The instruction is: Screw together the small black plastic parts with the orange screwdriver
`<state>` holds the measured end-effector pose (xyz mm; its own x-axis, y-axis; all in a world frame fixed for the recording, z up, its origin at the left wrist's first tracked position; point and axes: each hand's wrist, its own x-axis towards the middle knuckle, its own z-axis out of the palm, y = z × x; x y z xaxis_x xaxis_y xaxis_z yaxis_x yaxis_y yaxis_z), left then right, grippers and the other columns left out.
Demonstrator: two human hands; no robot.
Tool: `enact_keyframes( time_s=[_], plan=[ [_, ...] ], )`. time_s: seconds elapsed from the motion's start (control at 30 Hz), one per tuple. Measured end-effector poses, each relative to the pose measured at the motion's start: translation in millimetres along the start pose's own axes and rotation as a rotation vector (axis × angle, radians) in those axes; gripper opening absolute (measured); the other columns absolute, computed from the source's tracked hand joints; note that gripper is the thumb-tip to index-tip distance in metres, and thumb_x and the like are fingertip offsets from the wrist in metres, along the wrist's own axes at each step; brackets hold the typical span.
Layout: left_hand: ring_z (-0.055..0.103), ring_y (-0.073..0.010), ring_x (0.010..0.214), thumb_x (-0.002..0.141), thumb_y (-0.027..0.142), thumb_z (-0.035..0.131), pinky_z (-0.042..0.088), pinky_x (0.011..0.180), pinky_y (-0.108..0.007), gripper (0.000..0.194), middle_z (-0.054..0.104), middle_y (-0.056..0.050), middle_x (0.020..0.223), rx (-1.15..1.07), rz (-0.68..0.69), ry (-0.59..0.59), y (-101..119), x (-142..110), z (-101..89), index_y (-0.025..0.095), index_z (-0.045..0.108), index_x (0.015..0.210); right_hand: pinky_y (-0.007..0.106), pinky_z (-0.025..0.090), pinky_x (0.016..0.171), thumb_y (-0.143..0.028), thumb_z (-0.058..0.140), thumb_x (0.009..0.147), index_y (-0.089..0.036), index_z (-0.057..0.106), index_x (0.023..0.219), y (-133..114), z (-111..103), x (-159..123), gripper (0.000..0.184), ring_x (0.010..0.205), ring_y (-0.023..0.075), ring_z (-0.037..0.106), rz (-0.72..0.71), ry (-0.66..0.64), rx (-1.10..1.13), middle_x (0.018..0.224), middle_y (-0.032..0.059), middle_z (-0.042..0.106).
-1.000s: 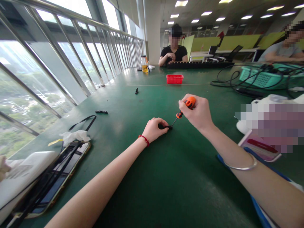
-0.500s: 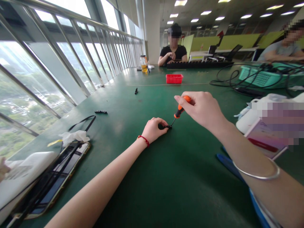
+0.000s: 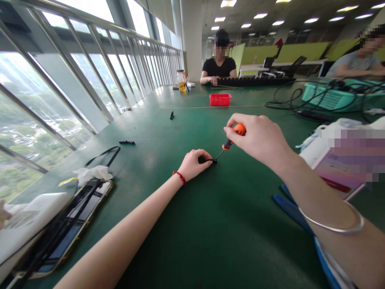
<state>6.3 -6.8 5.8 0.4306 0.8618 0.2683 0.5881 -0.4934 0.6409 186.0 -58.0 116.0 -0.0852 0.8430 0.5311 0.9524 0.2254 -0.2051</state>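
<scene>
On the green table, my left hand [image 3: 194, 163] pinches a small black part [image 3: 214, 161], partly covered by the fingers. My right hand [image 3: 258, 136] is closed on a screwdriver [image 3: 227, 143] with an orange and black handle. The screwdriver leans to the right, and its tip meets the right end of the black part; whether it sits in a screw is too small to tell. Farther off lie two other small black pieces, one piece [image 3: 172, 115] ahead and another piece [image 3: 127, 142] to the left.
A red tray [image 3: 220, 100] stands ahead on the green table [image 3: 192, 233]. At left lie a phone [image 3: 72, 224] and crumpled tissue [image 3: 93, 173]. To the right are blue-handled pliers or similar [image 3: 291, 212], a pink box [image 3: 339, 172] and a teal basket [image 3: 327, 96] with cables. A person [image 3: 219, 66] sits opposite.
My right hand has shifted slightly right, its fingers have moved on the handle, and the screwdriver leans a little more. My left hand stays at the black part. The person opposite has lowered a hand.
</scene>
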Motion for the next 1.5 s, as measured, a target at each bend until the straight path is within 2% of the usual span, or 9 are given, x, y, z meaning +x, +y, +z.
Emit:
enact_keyframes(
  time_s=[0.17, 0.37, 0.53, 0.7, 0.87, 1.03, 1.13, 1.37, 1.5],
  plan=[
    [0.061, -0.0178, 0.087, 0.077, 0.024, 0.059, 0.048, 0.085, -0.032, 0.012, 0.07, -0.003, 0.09, -0.003, -0.011, -0.004, 0.9, -0.1, -1.0, 0.017, 0.067, 0.082, 0.026, 0.027, 0.049, -0.035, 0.057, 0.075, -0.026, 0.057, 0.089, -2.5, -0.7, -0.4, 0.017, 0.052, 0.015, 0.048, 0.013, -0.029, 0.02, 0.064, -0.0011, 0.059],
    [0.062, -0.0169, 0.086, 0.077, 0.023, 0.059, 0.049, 0.084, -0.03, 0.013, 0.07, -0.004, 0.09, -0.034, 0.007, -0.024, -1.8, 0.7, -0.8, 0.016, 0.068, 0.083, 0.027, 0.026, 0.048, -0.046, 0.044, 0.084, -0.025, 0.059, 0.072, -2.4, 0.2, -0.4, 0.029, 0.052, 0.0159, 0.048, 0.011, -0.045, 0.02, 0.057, 0.0006, 0.056],
    [0.062, -0.0168, 0.084, 0.076, 0.022, 0.06, 0.049, 0.084, -0.03, 0.013, 0.07, -0.004, 0.09, -0.038, -0.01, -0.027, -1.0, 0.2, -1.6, 0.016, 0.068, 0.084, 0.026, 0.027, 0.049, -0.038, 0.058, 0.073, -0.025, 0.058, 0.092, -2.2, -0.3, -0.3, 0.023, 0.05, 0.0144, 0.047, 0.012, -0.029, 0.053, 0.062, -0.0019, 0.06],
    [0.061, -0.0175, 0.088, 0.076, 0.019, 0.058, 0.048, 0.087, -0.031, 0.015, 0.07, -0.004, 0.092, -0.044, 0.002, -0.044, -0.4, 0.1, -3.4, 0.016, 0.069, 0.086, 0.027, 0.026, 0.049, -0.045, 0.044, 0.083, -0.025, 0.06, 0.072, -1.1, -0.6, -0.6, 0.028, 0.052, 0.0159, 0.047, 0.027, -0.06, 0.049, 0.057, 0.001, 0.058],
    [0.061, -0.0178, 0.088, 0.076, 0.02, 0.058, 0.047, 0.088, -0.032, 0.016, 0.07, -0.004, 0.092, -0.055, 0.003, -0.064, 0.3, 0.2, -6.4, 0.017, 0.069, 0.087, 0.025, 0.027, 0.049, -0.038, 0.059, 0.071, -0.025, 0.057, 0.094, -1.3, 0.2, -0.4, 0.026, 0.05, 0.0141, 0.047, 0.017, -0.031, 0.073, 0.063, -0.0017, 0.061],
    [0.061, -0.0172, 0.088, 0.077, 0.019, 0.056, 0.048, 0.087, -0.031, 0.017, 0.07, -0.004, 0.093, -0.063, 0.028, -0.092, -0.3, 0.5, -8.3, 0.016, 0.069, 0.088, 0.027, 0.026, 0.048, -0.045, 0.043, 0.084, -0.024, 0.057, 0.072, -1.7, -0.5, -0.7, 0.029, 0.05, 0.0148, 0.046, 0.039, -0.059, 0.057, 0.058, 0.0007, 0.058],
    [0.062, -0.0174, 0.088, 0.077, 0.019, 0.056, 0.048, 0.086, -0.031, 0.018, 0.07, -0.005, 0.093, -0.06, 0.031, -0.096, -0.8, 0.6, -8.9, 0.016, 0.07, 0.089, 0.026, 0.027, 0.049, -0.038, 0.053, 0.077, -0.025, 0.058, 0.082, -1.6, -0.9, -0.6, 0.015, 0.051, 0.0148, 0.046, 0.044, -0.045, 0.046, 0.061, -0.0005, 0.059],
    [0.061, -0.0177, 0.089, 0.077, 0.018, 0.056, 0.048, 0.087, -0.032, 0.018, 0.069, -0.004, 0.093, -0.059, 0.027, -0.099, -1.3, 0.6, -8.9, 0.016, 0.07, 0.089, 0.027, 0.026, 0.05, -0.047, 0.039, 0.086, -0.024, 0.058, 0.071, -0.6, -0.1, -0.7, 0.034, 0.052, 0.0166, 0.048, 0.054, -0.031, 0.053, 0.058, 0.0017, 0.058],
    [0.061, -0.0179, 0.089, 0.078, 0.019, 0.056, 0.047, 0.087, -0.032, 0.018, 0.069, -0.004, 0.093, -0.042, 0.02, -0.098, -1.3, 0.8, -8.8, 0.017, 0.07, 0.09, 0.027, 0.027, 0.051, -0.037, 0.056, 0.075, -0.025, 0.058, 0.091, -0.5, 0.7, 0.1, 0.021, 0.053, 0.0165, 0.048, 0.061, 0.004, 0.066, 0.063, -0.0001, 0.062]
  ],
)
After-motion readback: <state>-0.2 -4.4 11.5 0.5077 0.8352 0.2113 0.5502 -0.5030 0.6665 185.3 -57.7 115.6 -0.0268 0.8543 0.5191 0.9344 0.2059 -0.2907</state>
